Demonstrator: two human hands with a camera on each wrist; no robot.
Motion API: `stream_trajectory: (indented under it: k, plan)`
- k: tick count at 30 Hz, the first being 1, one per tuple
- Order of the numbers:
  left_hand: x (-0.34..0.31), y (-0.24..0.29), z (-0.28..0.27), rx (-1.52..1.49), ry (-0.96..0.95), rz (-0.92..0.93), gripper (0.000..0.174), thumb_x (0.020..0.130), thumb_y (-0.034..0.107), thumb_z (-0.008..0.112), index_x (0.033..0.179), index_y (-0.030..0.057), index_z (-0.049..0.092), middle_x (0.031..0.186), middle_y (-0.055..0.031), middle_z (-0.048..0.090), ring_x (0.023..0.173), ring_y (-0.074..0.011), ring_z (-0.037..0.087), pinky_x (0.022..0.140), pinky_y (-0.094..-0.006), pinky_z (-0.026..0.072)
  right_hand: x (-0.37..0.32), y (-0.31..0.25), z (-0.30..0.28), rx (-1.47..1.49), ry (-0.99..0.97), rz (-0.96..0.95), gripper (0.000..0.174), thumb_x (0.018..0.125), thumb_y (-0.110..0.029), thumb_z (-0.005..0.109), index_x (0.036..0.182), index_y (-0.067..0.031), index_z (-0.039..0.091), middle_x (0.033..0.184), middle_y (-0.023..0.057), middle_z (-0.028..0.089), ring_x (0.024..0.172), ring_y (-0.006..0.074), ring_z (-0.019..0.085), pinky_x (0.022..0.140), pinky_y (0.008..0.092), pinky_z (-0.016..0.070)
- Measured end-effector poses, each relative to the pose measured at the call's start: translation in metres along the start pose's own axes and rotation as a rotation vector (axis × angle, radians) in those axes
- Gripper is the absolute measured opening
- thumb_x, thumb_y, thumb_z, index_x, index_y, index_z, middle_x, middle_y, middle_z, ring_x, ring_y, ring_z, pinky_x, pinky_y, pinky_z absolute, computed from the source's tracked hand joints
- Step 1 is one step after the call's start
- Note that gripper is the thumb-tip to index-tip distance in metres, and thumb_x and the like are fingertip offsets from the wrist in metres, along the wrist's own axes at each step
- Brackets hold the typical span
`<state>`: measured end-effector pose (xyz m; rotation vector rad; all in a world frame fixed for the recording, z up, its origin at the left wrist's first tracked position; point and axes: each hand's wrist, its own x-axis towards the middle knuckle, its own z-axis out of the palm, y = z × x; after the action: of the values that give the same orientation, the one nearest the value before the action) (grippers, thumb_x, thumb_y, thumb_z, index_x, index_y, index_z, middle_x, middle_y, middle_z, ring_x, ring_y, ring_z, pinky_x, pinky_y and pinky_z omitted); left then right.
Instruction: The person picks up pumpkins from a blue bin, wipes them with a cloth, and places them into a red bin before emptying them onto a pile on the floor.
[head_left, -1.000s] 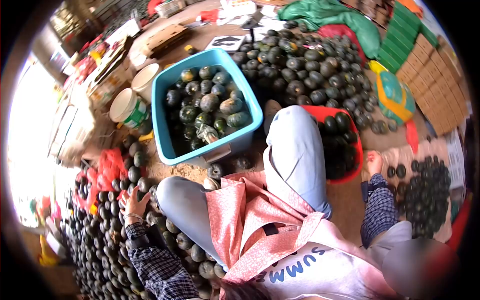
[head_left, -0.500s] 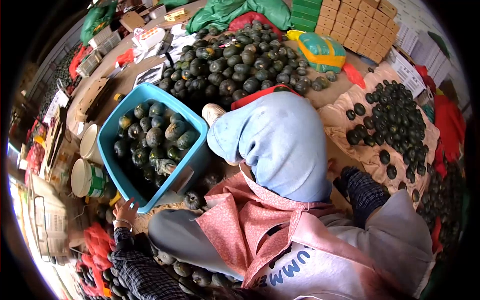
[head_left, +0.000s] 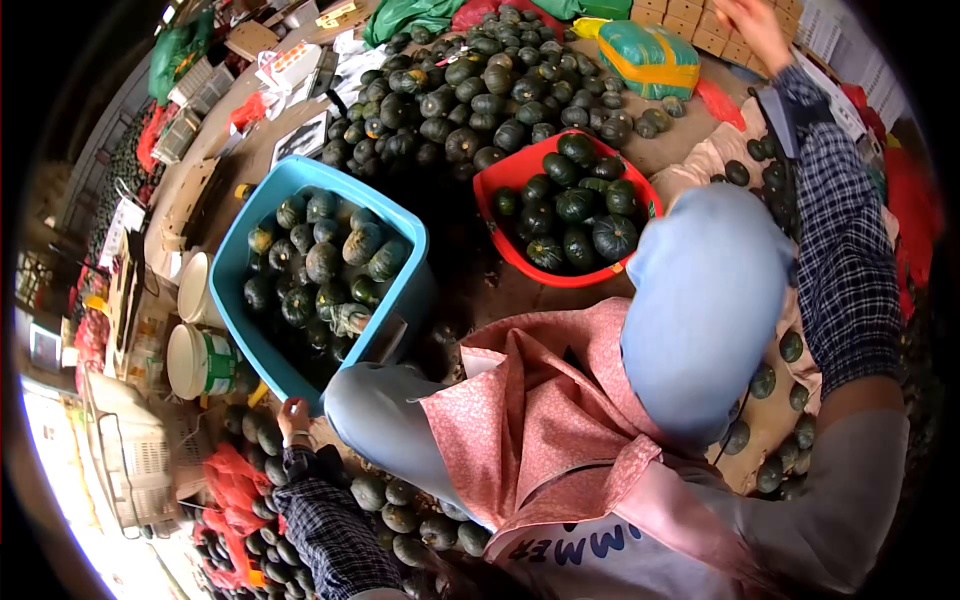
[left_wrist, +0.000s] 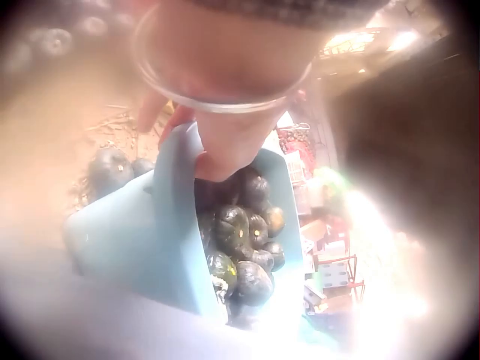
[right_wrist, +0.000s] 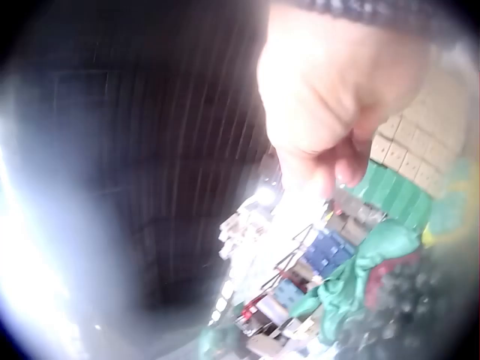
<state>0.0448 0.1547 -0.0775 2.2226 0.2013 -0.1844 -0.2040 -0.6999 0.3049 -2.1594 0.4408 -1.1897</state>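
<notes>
At the near corner of a blue tub (head_left: pixel 408 222) filled with dark green squashes (head_left: pixel 322 262), the left hand (head_left: pixel 294 417) grips the rim. The left wrist view shows that hand (left_wrist: pixel 229 139) with its thumb over the inside of the tub wall (left_wrist: pixel 174 187) and other fingers outside. High at the upper right, the right hand (head_left: pixel 757 32) is raised away from the squashes and holds nothing visible. Its fingers look loosely bent in the right wrist view, where the hand (right_wrist: pixel 337 97) hangs in the air.
A red basin (head_left: pixel 535 274) of squashes stands right of the tub, before a large squash pile (head_left: pixel 480 90). White buckets (head_left: pixel 187 362) are left of the tub. More squashes (head_left: pixel 400 518) lie by the left arm. Stacked cartons (head_left: pixel 688 20) and a green-yellow bundle (head_left: pixel 648 62) stand behind.
The left hand has gone from above the left squash pile to the tub's corner. The right arm has swung up from beside the knee. The raised knee has shifted right, uncovering the red basin.
</notes>
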Motion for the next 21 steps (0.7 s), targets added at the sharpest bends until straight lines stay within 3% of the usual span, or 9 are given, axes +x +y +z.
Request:
stream_trajectory:
  k: [7, 9, 12, 15, 16, 17, 18, 20, 21]
  plan:
    - [-0.014, -0.001, 0.010, -0.231, 0.017, -0.056, 0.017, 0.085, 0.020, 0.062, 0.101, 0.0189, 0.067, 0.085, 0.0020, 0.062, 0.062, -0.0106, 0.053, 0.048, -0.0264, 0.0457, -0.021, -0.051, 0.076, 0.193, -0.332, -0.054, 0.020, 0.090, -0.024, 0.062, 0.096, -0.0047, 0.064, 0.071, -0.0015, 0.060, 0.059, 0.0042, 0.051, 0.053, 0.0207, 0.0411]
    - [0.010, -0.044, 0.009, -0.301, 0.052, 0.073, 0.015, 0.087, 0.015, 0.060, 0.097, 0.0075, 0.068, 0.090, -0.0028, 0.065, 0.079, -0.0144, 0.058, 0.072, -0.0282, 0.0484, -0.014, -0.018, 0.098, 0.045, -0.424, -0.114, 0.023, 0.090, -0.025, 0.062, 0.101, -0.0048, 0.063, 0.077, 0.0005, 0.063, 0.065, 0.0062, 0.054, 0.058, 0.0230, 0.0437]
    - [-0.010, -0.019, 0.014, -0.119, 0.091, 0.160, 0.017, 0.081, 0.013, 0.063, 0.098, 0.0108, 0.066, 0.096, -0.0057, 0.065, 0.086, -0.0213, 0.060, 0.078, -0.0331, 0.0494, -0.007, 0.042, 0.124, -0.015, -0.557, -0.058, 0.032, 0.090, -0.037, 0.059, 0.108, -0.0103, 0.063, 0.086, -0.0055, 0.060, 0.078, 0.0054, 0.054, 0.065, 0.0210, 0.0436]
    - [-0.022, 0.050, 0.020, 1.060, 0.322, -0.052, 0.027, 0.070, 0.034, 0.074, 0.096, 0.0284, 0.069, 0.096, -0.0003, 0.069, 0.095, -0.0269, 0.059, 0.087, -0.0383, 0.0436, -0.032, 0.055, 0.136, 0.097, -0.554, 0.338, 0.036, 0.087, -0.046, 0.060, 0.104, -0.0155, 0.062, 0.089, -0.0074, 0.057, 0.085, 0.0038, 0.051, 0.069, 0.0228, 0.0414]
    - [0.014, 0.066, 0.021, 0.850, 0.200, -0.018, 0.044, 0.065, 0.035, 0.078, 0.105, 0.0263, 0.065, 0.102, -0.0055, 0.066, 0.101, -0.0273, 0.055, 0.087, -0.0387, 0.0423, -0.036, 0.065, 0.139, 0.170, -0.507, 0.422, 0.036, 0.086, -0.047, 0.060, 0.106, -0.0162, 0.061, 0.092, -0.0077, 0.057, 0.087, 0.0038, 0.051, 0.071, 0.0232, 0.0409]
    - [-0.014, 0.141, 0.045, 0.791, 0.437, -0.008, 0.056, 0.065, 0.034, 0.078, 0.117, 0.0270, 0.057, 0.113, -0.0120, 0.060, 0.104, -0.0293, 0.054, 0.088, -0.0405, 0.0424, -0.038, 0.083, 0.144, 0.241, -0.460, 0.510, 0.037, 0.086, -0.048, 0.061, 0.107, -0.0169, 0.060, 0.094, -0.0080, 0.056, 0.088, 0.0038, 0.050, 0.074, 0.0236, 0.0404]
    - [-0.005, 0.185, 0.055, 0.614, 0.359, 0.336, 0.058, 0.071, 0.026, 0.076, 0.123, 0.0177, 0.052, 0.118, -0.0150, 0.055, 0.104, -0.0263, 0.053, 0.090, -0.0396, 0.0423, -0.042, 0.106, 0.149, 0.259, -0.348, 0.551, 0.038, 0.085, -0.048, 0.061, 0.108, -0.0176, 0.059, 0.094, -0.0079, 0.056, 0.088, 0.0041, 0.049, 0.074, 0.0231, 0.0399]
    - [0.000, 0.305, 0.101, -0.035, -0.041, 0.651, 0.040, 0.087, 0.008, 0.061, 0.124, -0.0007, 0.048, 0.117, -0.0096, 0.056, 0.106, -0.0200, 0.053, 0.090, -0.0328, 0.0430, -0.059, 0.146, 0.159, 0.283, -0.057, 0.698, 0.042, 0.082, -0.049, 0.065, 0.110, -0.0190, 0.056, 0.091, -0.0079, 0.055, 0.085, 0.0043, 0.049, 0.072, 0.0229, 0.0387]
    - [-0.029, 0.372, 0.135, -0.199, -0.098, 0.625, 0.038, 0.089, 0.016, 0.060, 0.125, 0.0053, 0.049, 0.106, -0.0037, 0.057, 0.090, -0.0101, 0.055, 0.078, -0.0240, 0.0435, -0.066, 0.180, 0.156, 0.358, -0.031, 0.878, 0.041, 0.081, -0.048, 0.066, 0.107, -0.0197, 0.055, 0.088, -0.0079, 0.054, 0.082, 0.0051, 0.049, 0.070, 0.0261, 0.0389]
